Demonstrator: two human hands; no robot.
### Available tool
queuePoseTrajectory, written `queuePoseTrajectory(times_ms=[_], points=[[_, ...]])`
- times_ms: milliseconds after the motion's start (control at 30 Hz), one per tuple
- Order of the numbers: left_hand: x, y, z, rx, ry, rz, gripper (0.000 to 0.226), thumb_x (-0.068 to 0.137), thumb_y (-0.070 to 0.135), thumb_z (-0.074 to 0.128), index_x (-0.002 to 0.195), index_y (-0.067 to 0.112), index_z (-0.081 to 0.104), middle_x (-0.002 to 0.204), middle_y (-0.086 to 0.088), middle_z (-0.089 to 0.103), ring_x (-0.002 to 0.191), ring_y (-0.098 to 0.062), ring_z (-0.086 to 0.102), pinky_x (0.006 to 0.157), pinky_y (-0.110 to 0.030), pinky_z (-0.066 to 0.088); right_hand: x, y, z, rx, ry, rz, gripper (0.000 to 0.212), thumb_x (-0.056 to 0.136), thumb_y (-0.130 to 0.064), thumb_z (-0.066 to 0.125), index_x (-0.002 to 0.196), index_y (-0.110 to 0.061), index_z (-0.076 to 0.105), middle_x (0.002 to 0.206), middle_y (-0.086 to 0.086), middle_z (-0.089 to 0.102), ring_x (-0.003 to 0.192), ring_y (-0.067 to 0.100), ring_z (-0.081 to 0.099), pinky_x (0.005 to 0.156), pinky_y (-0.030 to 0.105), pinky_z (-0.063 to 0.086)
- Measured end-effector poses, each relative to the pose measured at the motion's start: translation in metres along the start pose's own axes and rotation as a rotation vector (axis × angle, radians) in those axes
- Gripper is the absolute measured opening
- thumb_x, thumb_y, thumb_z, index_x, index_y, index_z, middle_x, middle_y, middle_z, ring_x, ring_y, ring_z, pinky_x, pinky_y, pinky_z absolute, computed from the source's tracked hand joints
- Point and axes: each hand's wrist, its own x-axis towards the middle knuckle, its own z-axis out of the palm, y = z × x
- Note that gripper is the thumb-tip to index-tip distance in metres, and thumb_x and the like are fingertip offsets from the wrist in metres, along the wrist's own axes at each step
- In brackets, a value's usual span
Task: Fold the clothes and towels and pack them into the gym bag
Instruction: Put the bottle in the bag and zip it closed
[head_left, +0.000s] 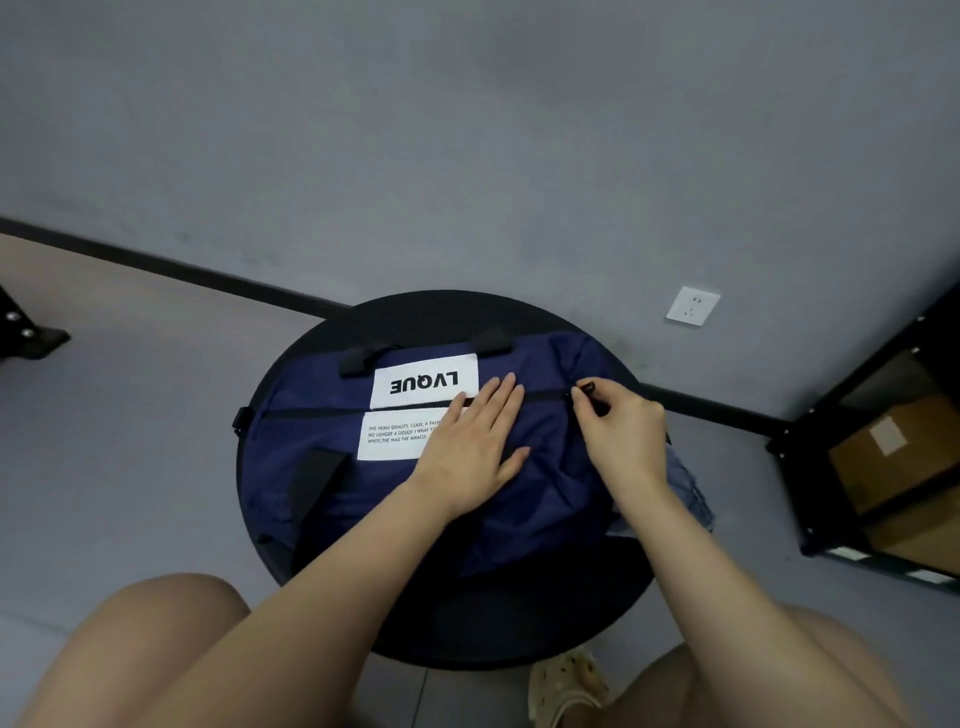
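Observation:
A navy gym bag (332, 499) with white "LVQUE" labels lies on a round black table (498, 644). A black zipper line (322, 412) runs across its top and looks closed. My left hand (470, 452) presses flat on the bag's middle, fingers straight. My right hand (621, 434) pinches the black zipper pull (586, 388) at the bag's right end. A bit of blue-grey cloth (688, 488) sticks out from under the bag's right side, behind my right wrist.
Grey wall with a white socket (692, 305) stands behind the table. A black shelf (810, 467) holding cardboard boxes (893, 452) is at the right. Black furniture feet (31, 338) sit far left. My knees and a beige shoe (566, 680) are below.

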Motion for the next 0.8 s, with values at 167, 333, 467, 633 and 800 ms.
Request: queuePoseTrajectory(times_ms=[167,333,467,633,800], points=[[0.0,-0.002,-0.004,0.009,-0.007,-0.004,0.065,0.099,0.042,0.028,0.152,0.018,-0.002,0.16,0.003,-0.006,0.147,-0.013,-0.004,0.118,-0.036,0.0,0.005,0.005,-0.003,0.066,0.01,0.055,0.017,0.09,-0.028,0.063,0.095,-0.017,0.074,0.095,0.0,0.074,0.093,0.019,0.066,0.088,0.03,0.049],[-0.001,-0.002,-0.006,-0.011,0.002,-0.019,0.063,0.099,0.036,0.028,0.152,0.019,-0.001,0.16,0.004,-0.005,0.146,-0.011,-0.004,0.118,-0.033,0.002,0.008,0.008,-0.006,0.082,0.021,0.063,0.016,0.089,-0.028,0.063,0.094,-0.017,0.074,0.095,0.0,0.074,0.093,0.019,0.066,0.089,0.03,0.049],[-0.001,-0.008,-0.011,-0.036,0.005,-0.025,0.059,0.1,0.033,0.026,0.152,0.018,0.001,0.16,0.005,-0.002,0.146,-0.009,-0.001,0.117,-0.031,0.003,0.013,0.012,-0.012,0.089,0.051,0.073,0.017,0.089,-0.031,0.064,0.094,-0.019,0.074,0.092,-0.001,0.074,0.09,0.016,0.066,0.084,0.026,0.049],[-0.005,-0.009,-0.016,-0.08,-0.006,-0.035,0.056,0.101,0.029,0.027,0.152,0.016,0.006,0.16,0.003,0.002,0.146,-0.008,0.003,0.117,-0.029,0.004,0.013,0.013,-0.015,0.081,0.081,0.051,0.016,0.088,-0.031,0.064,0.091,-0.019,0.075,0.088,0.0,0.074,0.086,0.017,0.067,0.08,0.024,0.049],[-0.008,-0.01,-0.019,-0.072,-0.003,-0.046,0.055,0.101,0.027,0.026,0.152,0.015,0.007,0.16,0.002,0.004,0.146,-0.009,0.005,0.117,-0.028,0.004,0.017,0.011,-0.019,0.095,0.113,0.074,0.018,0.088,-0.032,0.064,0.093,-0.019,0.075,0.089,-0.001,0.074,0.083,0.01,0.063,0.073,0.015,0.039]])
